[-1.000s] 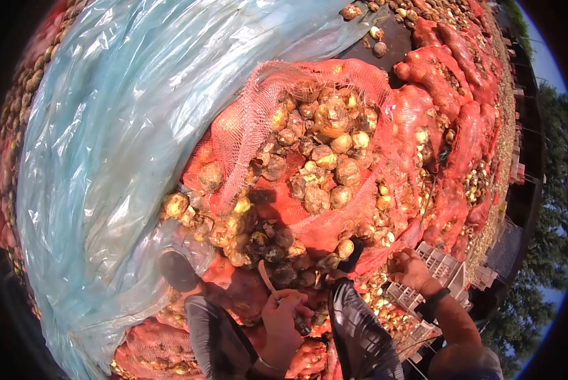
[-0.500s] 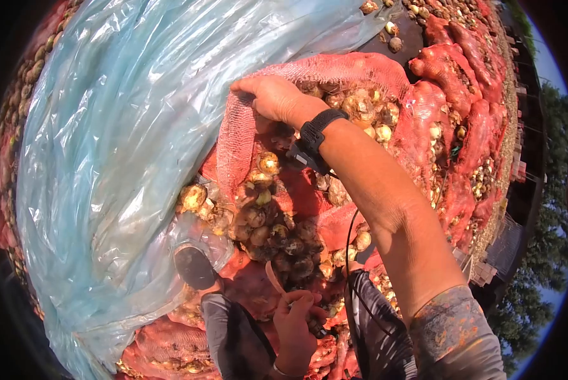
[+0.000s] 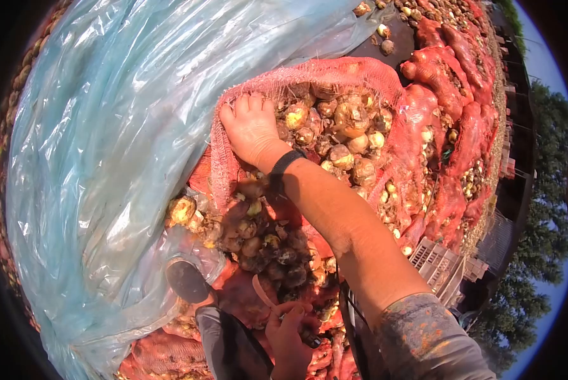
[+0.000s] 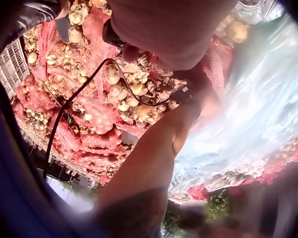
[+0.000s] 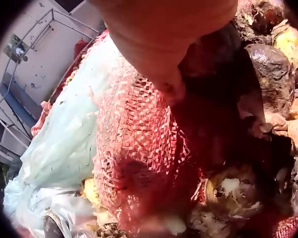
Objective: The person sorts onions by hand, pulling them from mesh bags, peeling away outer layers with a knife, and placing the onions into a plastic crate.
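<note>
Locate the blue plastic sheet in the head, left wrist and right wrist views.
Head: the blue plastic sheet fills the left and upper left.
Left wrist: the sheet lies towards the right side.
Right wrist: the sheet runs down left of centre.
Shared landmark: the red mesh sack beside it.

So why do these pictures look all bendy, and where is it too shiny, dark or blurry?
Head view: round black border, scene curving at the right, probably a very wide lens; white glare streaks on the crinkly pale-blue plastic sheet. Left wrist view: sheet washed out, bottom right corner smeary. Right wrist view: deep shadow beside the sunlit red mesh bag, hiding details.
</note>
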A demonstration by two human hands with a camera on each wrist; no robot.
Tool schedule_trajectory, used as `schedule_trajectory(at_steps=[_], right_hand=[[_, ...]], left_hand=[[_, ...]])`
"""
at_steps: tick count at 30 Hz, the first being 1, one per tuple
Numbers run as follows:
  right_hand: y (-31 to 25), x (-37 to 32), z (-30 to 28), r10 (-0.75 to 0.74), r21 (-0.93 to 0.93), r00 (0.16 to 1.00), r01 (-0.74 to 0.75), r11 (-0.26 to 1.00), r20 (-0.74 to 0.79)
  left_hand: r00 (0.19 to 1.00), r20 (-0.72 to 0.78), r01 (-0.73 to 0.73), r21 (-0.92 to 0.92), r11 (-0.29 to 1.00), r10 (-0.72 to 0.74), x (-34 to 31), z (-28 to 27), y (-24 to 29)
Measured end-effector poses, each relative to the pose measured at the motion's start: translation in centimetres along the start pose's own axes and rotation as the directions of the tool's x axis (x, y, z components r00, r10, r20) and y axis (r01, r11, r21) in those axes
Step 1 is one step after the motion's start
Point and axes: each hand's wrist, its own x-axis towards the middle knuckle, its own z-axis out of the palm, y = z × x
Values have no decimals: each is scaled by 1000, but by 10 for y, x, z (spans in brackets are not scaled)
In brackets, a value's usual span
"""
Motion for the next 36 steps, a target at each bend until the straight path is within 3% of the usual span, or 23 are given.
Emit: schedule_trajectory(at_steps=[5,7,10,11,12,13,15,17,19,23,24,25,26,27,28,30,31,32,34,35,36], right_hand=[[25,-10,-25,-120,133,992,115,984,29],[35,-33,-54,-111,288,977,54,956,184],[52,-79,-74,105,407,989,-138,903,102],[61,-92,-77,103,403,989,-138,905,108],[70,-108,-77,376,691,872,-480,540,313],[80,-126,-76,487,748,652,-664,-5,581],[101,-162,-68,336,591,502,-530,-608,797],[110,-187,-65,328,542,453,-509,-669,829],[106,-192,-71,185,421,486,-437,-795,854],[110,-206,-48,172,441,504,-482,-757,846],[104,-200,-50,286,542,467,-633,-553,837],[110,-192,-54,289,550,475,-627,-552,831],[118,-185,-61,302,641,600,-766,-47,741],[127,-176,-63,236,563,714,-677,475,659],[132,-160,-65,285,584,845,-523,620,453],[152,-128,-72,339,390,914,-402,829,221],[164,-112,-71,328,224,935,-351,909,132],[176,-98,-64,327,220,937,-347,912,123],[190,-79,-52,393,-109,915,-382,917,94],[192,-78,-46,395,-108,914,-385,916,90],[190,-78,-43,477,-53,852,-478,877,216]], left_hand=[[1000,-3,-28,21,999,28,4,1,-8],[1000,5,-13,40,999,13,2,0,-8],[1000,7,-4,52,999,3,2,2,-10],[1000,7,3,49,999,-4,3,3,-11],[1000,6,-5,61,998,4,4,2,-12],[1000,5,-9,76,997,9,4,2,-15],[1000,11,4,73,997,-5,6,3,-20],[1000,6,8,72,997,-8,6,5,-26],[1000,19,3,76,997,-5,7,7,-28],[999,1,-33,136,990,33,14,5,-39],[1000,7,-19,140,990,19,15,6,-40],[1000,8,0,146,989,-2,15,7,-40],[1000,13,-4,150,989,2,14,9,-40],[1000,-19,18,129,991,-16,14,13,-39],[998,-51,42,106,993,-37,13,16,-38],[997,-52,54,108,993,-48,13,20,-36],[996,-59,66,111,992,-60,13,22,-35],[997,-49,62,110,992,-57,14,24,-35],[998,-54,42,123,991,-36,17,25,-34],[998,-51,39,126,991,-32,18,25,-32],[997,-63,59,110,992,-53,17,26,-31]])
